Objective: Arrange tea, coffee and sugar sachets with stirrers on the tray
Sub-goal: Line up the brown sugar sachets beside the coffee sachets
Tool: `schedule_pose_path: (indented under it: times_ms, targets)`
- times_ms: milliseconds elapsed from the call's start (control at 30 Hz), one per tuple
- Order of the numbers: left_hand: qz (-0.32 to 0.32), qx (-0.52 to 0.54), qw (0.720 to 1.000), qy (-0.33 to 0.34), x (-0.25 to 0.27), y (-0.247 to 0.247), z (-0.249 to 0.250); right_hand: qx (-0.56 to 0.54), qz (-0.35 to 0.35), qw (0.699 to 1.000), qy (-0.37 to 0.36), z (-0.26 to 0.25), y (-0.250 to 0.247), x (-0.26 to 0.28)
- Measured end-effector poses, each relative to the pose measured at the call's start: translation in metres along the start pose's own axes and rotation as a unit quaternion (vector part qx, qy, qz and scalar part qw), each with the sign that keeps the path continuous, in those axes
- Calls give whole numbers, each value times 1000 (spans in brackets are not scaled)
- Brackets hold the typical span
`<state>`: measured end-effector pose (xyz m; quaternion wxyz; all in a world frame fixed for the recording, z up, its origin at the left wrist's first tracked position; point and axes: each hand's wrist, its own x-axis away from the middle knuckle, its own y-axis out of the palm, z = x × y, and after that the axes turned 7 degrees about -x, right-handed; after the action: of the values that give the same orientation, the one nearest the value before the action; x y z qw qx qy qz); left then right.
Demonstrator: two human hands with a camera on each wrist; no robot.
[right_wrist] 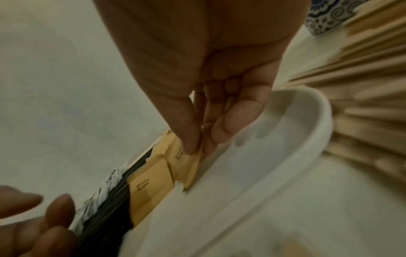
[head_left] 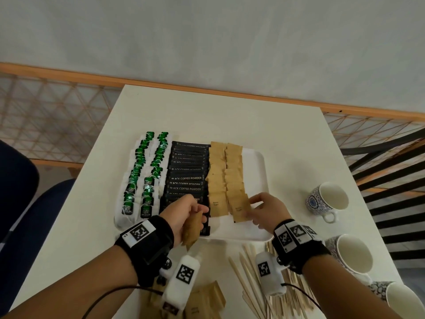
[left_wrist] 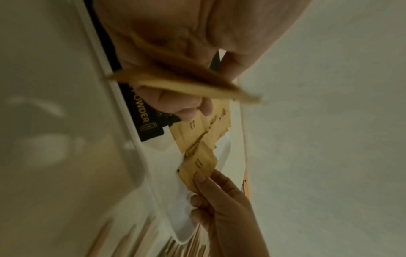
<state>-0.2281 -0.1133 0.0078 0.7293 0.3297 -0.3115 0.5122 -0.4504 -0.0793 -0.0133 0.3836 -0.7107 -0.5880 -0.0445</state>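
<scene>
1. Head view: my right hand (head_left: 266,209) pinches a brown sugar sachet (head_left: 241,207) by its right edge and lays it at the near end of the second sugar column on the white tray (head_left: 257,171). I judge the edge pinch lets it overlap the sachet behind like a shingle. My left hand (head_left: 186,212) is curled round a small stack of spare sugar sachets (head_left: 192,229), held over the tray's near edge as the supply. Tea bags (head_left: 147,176) fill the left columns and black coffee sachets (head_left: 187,178) the middle. Wooden stirrers (head_left: 250,277) lie on the table (head_left: 230,116), not yet on the tray; the bare strip at the tray's right is probably theirs. More sugar sachets (head_left: 207,300) lie near me, partly hidden by the wrist rig. Three cups (head_left: 326,201) stand on the right, one cut off by the frame.

2. Left wrist view: the fingers (left_wrist: 186,106) clamp the spare stack (left_wrist: 180,81) edge-on; it is blurred, so I can't count it. A coffee sachet label (left_wrist: 145,120) is half hidden by the hand. The right hand's thumb presses on the placed sachet (left_wrist: 197,167).

3. Right wrist view: thumb and fingers (right_wrist: 237,118) are closed on the sachet's edge (right_wrist: 189,167), tilted, with its lower corner at the tray floor; I can't tell whether it touches. The tea bags here are a blur. The stirrers (right_wrist: 362,87) fan just outside the tray rim (right_wrist: 318,111).
</scene>
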Motion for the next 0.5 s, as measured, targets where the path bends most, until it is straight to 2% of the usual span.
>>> schedule_pose_path:
  times_ms: [200,400,500]
  targets:
    - [-51,23,998,-23,-4,-4,3,56,33,998,-13,4,8,-12]
    - [-48,-11,997,56,-10,-2,0,60,32,998,-10,4,8,-11]
    - [-38,-20,994,102,-8,1,0,37,57,995,-70,-4,6,-1]
